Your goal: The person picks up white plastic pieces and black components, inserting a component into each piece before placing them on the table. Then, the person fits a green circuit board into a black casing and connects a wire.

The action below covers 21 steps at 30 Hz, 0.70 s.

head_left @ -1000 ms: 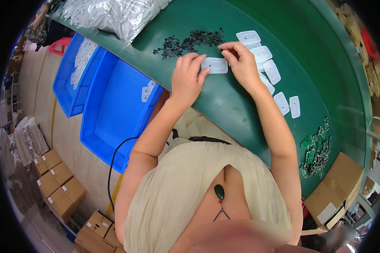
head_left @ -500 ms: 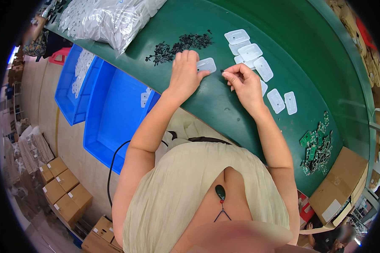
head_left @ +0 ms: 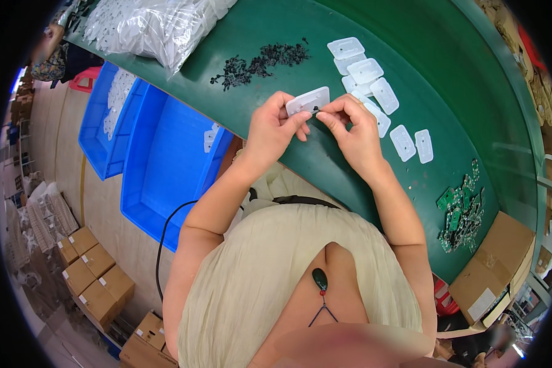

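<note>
Bright, fairly even light leaves a soft sheen on the green tabletop (head_left: 331, 159) and sharp glints on the plastic bag (head_left: 165, 37), while fisheye distortion bends straight edges near the black rim.

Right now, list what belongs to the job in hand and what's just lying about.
Part of the job:
- white plate, held in the left hand
- small black piece, pinched by the right hand
- likely pile of black parts and loose white plates

Seemingly just lying about:
- green circuit boards
- cardboard box beside them
- stacked cartons
</note>
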Each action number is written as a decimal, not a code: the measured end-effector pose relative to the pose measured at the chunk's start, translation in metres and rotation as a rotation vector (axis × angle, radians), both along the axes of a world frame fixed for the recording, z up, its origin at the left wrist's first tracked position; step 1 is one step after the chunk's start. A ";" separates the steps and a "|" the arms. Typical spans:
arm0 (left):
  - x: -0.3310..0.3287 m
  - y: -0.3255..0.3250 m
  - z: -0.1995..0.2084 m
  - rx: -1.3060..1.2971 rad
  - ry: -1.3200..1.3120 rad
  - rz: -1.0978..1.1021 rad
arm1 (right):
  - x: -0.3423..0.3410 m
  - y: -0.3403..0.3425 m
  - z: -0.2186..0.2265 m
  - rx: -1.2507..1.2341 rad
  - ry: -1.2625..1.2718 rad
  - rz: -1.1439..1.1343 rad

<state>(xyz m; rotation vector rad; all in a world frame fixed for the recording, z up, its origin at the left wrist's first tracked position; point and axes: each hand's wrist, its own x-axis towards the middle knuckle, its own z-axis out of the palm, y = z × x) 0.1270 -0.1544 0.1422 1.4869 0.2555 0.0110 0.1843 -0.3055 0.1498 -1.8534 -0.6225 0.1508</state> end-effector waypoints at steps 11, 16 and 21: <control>-0.010 -0.008 0.000 0.084 -0.147 -0.053 | -0.004 -0.002 0.011 -0.118 -0.174 0.109; -0.012 -0.008 -0.001 -0.017 -0.093 -0.017 | -0.008 0.001 0.008 -0.013 0.000 0.057; -0.016 -0.014 -0.001 -0.112 -0.131 0.008 | -0.009 0.002 0.006 0.040 0.126 0.000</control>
